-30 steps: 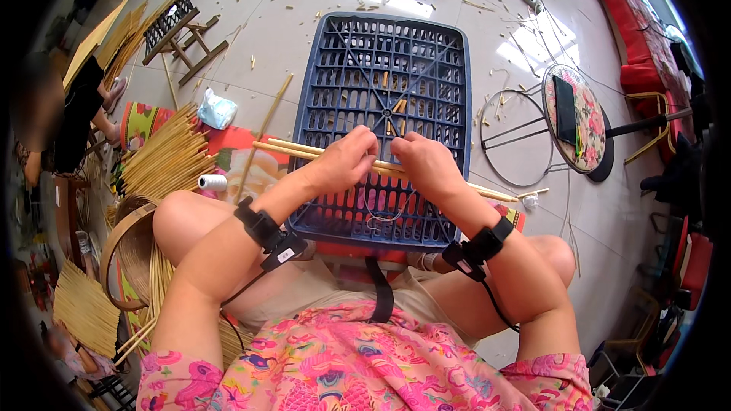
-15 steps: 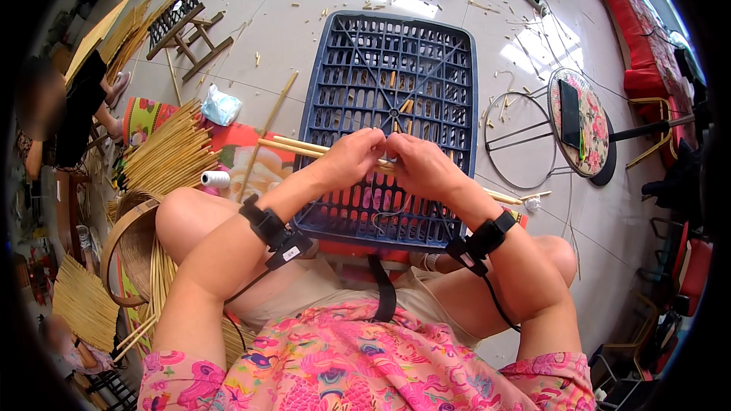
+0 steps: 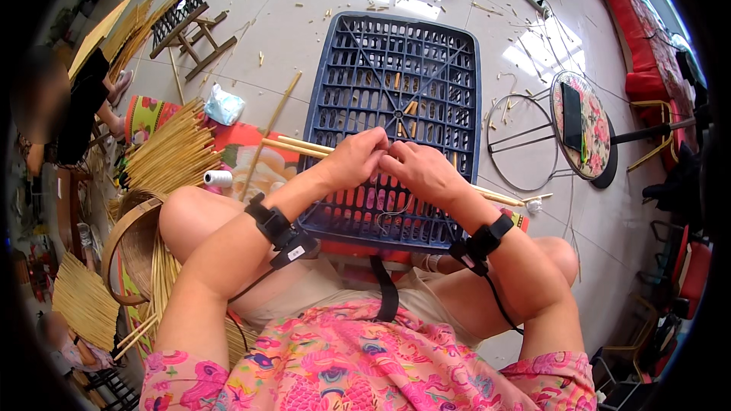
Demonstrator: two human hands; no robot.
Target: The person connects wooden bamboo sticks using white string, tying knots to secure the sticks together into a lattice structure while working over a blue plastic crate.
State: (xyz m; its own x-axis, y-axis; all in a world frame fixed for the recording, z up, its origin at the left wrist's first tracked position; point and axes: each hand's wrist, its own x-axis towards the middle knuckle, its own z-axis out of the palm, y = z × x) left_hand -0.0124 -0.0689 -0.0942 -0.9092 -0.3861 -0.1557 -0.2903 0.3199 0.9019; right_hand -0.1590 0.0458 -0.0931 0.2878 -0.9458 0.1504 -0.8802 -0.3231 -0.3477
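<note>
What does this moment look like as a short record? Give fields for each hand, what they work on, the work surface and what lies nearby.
left hand: closed on the bamboo sticks, fingertips meeting the right hand
right hand: closed on the same sticks from the other side
bamboo sticks: pale, lying across the crate, ends jutting out both sides
crate: dark blue plastic lattice, on the person's lap
nearby: stick bundle at left; white thread spool; wire ring on the floor at right

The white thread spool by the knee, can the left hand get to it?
Probably yes. The white thread spool lies on the floor just left of the person's left knee, with nothing over it. But the left hand is busy, pressed against the right hand on the bamboo sticks.
</note>
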